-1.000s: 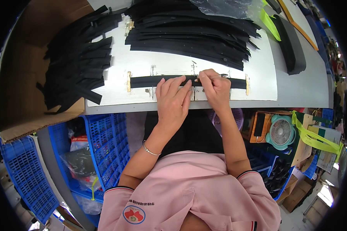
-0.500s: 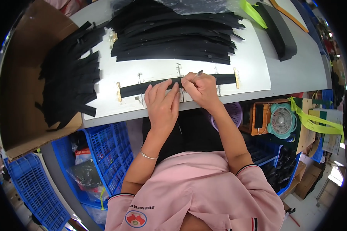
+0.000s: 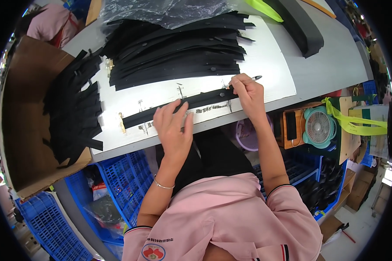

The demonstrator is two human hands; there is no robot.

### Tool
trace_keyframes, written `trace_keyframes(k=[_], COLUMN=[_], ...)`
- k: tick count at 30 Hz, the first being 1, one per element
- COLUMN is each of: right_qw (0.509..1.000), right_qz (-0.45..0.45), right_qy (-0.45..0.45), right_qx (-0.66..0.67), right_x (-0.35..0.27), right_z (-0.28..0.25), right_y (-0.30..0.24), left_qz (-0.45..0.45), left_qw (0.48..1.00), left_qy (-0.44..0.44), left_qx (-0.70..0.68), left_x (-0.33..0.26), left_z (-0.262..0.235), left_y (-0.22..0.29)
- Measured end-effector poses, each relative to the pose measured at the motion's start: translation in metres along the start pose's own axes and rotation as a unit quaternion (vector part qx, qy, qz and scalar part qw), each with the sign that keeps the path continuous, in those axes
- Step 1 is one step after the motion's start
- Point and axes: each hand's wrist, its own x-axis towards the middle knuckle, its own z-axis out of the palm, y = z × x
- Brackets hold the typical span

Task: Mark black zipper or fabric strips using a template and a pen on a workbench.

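A black fabric strip (image 3: 204, 99) lies along the near part of a white board (image 3: 272, 71) with dark ink marks on it. My left hand (image 3: 173, 126) rests on the strip near its middle, fingers spread and flat. In a pinch, my right hand (image 3: 249, 95) grips a pen (image 3: 257, 78), whose rear end sticks out past the knuckles. That hand sits at the strip's right part, and the fingers hide the pen's tip. Yellowish tape (image 3: 122, 122) marks the board at the strip's left end. Beyond lies a pile of black strips (image 3: 174, 54).
More black strips (image 3: 72, 108) hang at the left into a cardboard box (image 3: 24, 126). Clear plastic (image 3: 170, 11) covers the pile's far side. A black curved piece (image 3: 298, 28) lies at the far right. Blue crates (image 3: 122, 178) and a green fan (image 3: 319, 126) are below the table edge.
My right hand with the pen has moved right along the strip, from its middle toward its right end. My left hand stays on the strip. The whole view has shifted and tilted somewhat.
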Motion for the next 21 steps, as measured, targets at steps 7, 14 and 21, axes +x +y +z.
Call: trace_keyframes(k=[7,14,21], right_qw=[1.000,0.996,0.997], right_qz=[-0.009,-0.016,-0.045], right_qy=[-0.006,-0.036,0.007], right_qx=[-0.007,-0.078,-0.063], right_x=[0.000,0.001,-0.002], right_z=[0.000,-0.001,0.002], right_y=[0.001,-0.001,0.001], left_qz=[0.072,0.047,0.053], left_qw=[0.992,0.995,0.996], left_qy=[-0.039,-0.042,-0.031], left_qx=[-0.098,-0.077,-0.065], left_x=[0.037,0.039,0.036], left_z=[0.053,0.067,0.068], left_y=[0.034,0.034,0.032])
